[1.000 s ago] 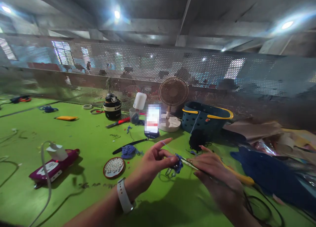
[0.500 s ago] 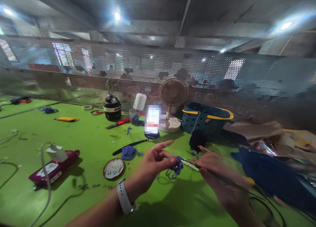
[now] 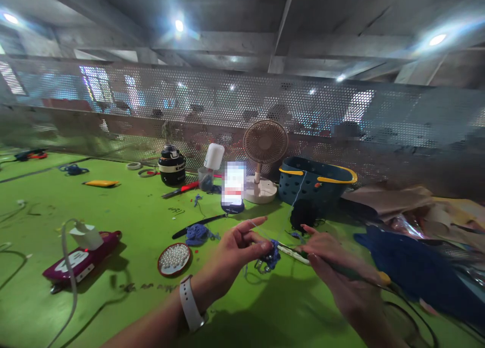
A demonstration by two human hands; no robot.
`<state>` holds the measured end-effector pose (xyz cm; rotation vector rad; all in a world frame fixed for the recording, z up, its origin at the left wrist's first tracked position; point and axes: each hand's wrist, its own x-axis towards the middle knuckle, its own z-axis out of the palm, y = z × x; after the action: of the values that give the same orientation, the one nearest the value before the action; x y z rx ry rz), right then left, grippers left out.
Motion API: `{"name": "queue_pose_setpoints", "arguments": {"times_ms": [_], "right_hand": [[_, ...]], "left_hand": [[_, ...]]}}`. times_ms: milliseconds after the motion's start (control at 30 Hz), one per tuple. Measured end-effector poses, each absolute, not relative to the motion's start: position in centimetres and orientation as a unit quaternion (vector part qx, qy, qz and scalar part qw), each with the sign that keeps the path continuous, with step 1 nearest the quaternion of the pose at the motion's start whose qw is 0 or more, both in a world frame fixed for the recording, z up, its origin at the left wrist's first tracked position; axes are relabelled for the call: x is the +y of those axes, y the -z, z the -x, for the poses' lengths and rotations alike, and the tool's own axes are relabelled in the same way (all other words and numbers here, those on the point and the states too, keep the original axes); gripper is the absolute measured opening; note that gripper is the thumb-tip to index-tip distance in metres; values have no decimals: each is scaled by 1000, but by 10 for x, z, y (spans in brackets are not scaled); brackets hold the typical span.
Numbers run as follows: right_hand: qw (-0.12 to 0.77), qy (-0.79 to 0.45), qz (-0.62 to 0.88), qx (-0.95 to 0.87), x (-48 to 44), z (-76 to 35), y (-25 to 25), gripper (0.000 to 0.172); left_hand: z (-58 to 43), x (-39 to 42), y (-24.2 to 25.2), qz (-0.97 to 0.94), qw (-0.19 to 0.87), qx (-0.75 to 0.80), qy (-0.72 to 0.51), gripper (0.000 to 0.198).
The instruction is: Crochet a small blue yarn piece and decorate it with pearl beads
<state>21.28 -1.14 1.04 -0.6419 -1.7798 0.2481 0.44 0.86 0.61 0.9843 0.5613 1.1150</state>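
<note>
My left hand (image 3: pixel 237 249) pinches a small blue crocheted piece (image 3: pixel 270 260) between thumb and fingers, with the forefinger stretched out and a thin blue yarn strand running over it. My right hand (image 3: pixel 333 267) grips a crochet hook (image 3: pixel 293 253) whose pale tip points into the blue piece. Both hands hover just above the green table (image 3: pixel 132 221). A white watch band circles my left wrist.
A round dish of white beads (image 3: pixel 174 258) lies left of my hands, a blue yarn scrap (image 3: pixel 197 233) behind it. Further back stand a phone (image 3: pixel 233 186), a small fan (image 3: pixel 263 158) and a blue basket (image 3: pixel 316 179). Dark blue cloth (image 3: pixel 413 267) lies right; a purple device (image 3: pixel 81 259) left.
My right hand has drawn slightly right and the hook has shifted a little at the blue piece. My left hand has kept its pinch almost in place.
</note>
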Motion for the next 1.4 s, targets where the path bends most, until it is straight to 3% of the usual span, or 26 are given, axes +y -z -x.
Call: {"name": "queue_pose_setpoints", "arguments": {"times_ms": [233, 367, 433, 500, 600, 700, 800, 1000, 1133, 1267, 1400], "right_hand": [[624, -175, 297, -701, -10, -212, -4, 16], [654, -365, 325, -578, -2, -212, 14, 7], [636, -480, 320, -512, 0, -208, 23, 7], [628, -511, 313, -496, 1, -201, 28, 11], [660, -344, 333, -579, -2, -195, 27, 8], [634, -142, 327, -686, -5, -196, 20, 9], [619, -121, 322, -706, -6, -198, 13, 11], [623, -190, 335, -681, -8, -193, 10, 9], [618, -164, 353, -683, -12, -191, 13, 9], [559, -25, 340, -756, -16, -190, 12, 13], [503, 186, 273, -799, -14, -190, 9, 19]], "left_hand": [[-4, 8, -7, -446, 696, 257, -501, 54], [-5, 6, -9, -474, 672, 278, -497, 52], [-7, 3, -10, -522, 618, 307, -502, 42], [-10, -1, -8, -576, 540, 341, -510, 22], [-15, -4, -3, -602, 498, 352, -516, 18], [-20, -4, 0, -550, 562, 327, -524, 47], [-21, -4, 1, -498, 618, 308, -525, 60], [-19, -5, -1, -433, 685, 277, -517, 53], [-19, -5, -4, -431, 682, 287, -517, 70], [-23, -6, -2, -448, 662, 300, -521, 79], [-27, -6, 8, -427, 685, 276, -522, 67]]}}
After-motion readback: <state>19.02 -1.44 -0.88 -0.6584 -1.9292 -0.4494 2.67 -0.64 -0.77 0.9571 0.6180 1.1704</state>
